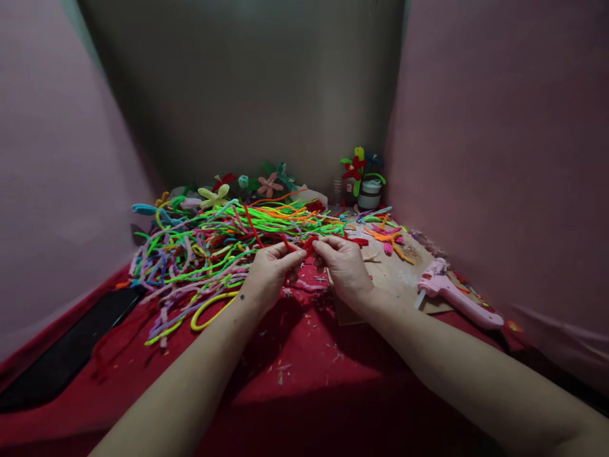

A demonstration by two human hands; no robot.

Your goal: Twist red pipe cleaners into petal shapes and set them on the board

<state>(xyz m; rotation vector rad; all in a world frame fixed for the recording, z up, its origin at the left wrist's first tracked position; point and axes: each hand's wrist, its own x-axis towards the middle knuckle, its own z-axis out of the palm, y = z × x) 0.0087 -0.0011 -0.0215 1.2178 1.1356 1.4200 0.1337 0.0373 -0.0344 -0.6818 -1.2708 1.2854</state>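
a red fuzzy stem (pixel 310 244) is bent up small between the two hands i am following from my station, just above the counter (pixel 328 355) and in front of the pile. i have the left hand (pixel 277 266) with thumb and fingers pinched together on its near side, and the right hand (pixel 343 266) with fingertips clamped on its other end, so the two hands almost meet; its exact shape is partly hidden from me. just past the right hand i see more red fuzz (pixel 356 242). beyond and to the left spreads a tangled pile of fuzzy stems (pixel 214 238) in green, pink, purple and orange, with a yellow loop (pixel 197 322) near the left forearm. to the right, partly under the right forearm, i see a tan board (pixel 394 279) bearing an orange and pink fuzzy piece (pixel 389 238), and a pink glue gun (pixel 457 295) resting at its right. farther out, a black slab (pixel 66 355) lies at far left; at the back i make out a pale yellow flower (pixel 214 198), a pink flower (pixel 269 185), a red flower (pixel 354 167) and a white-lidded jar (pixel 370 194), before a grey wall (pixel 252 82).
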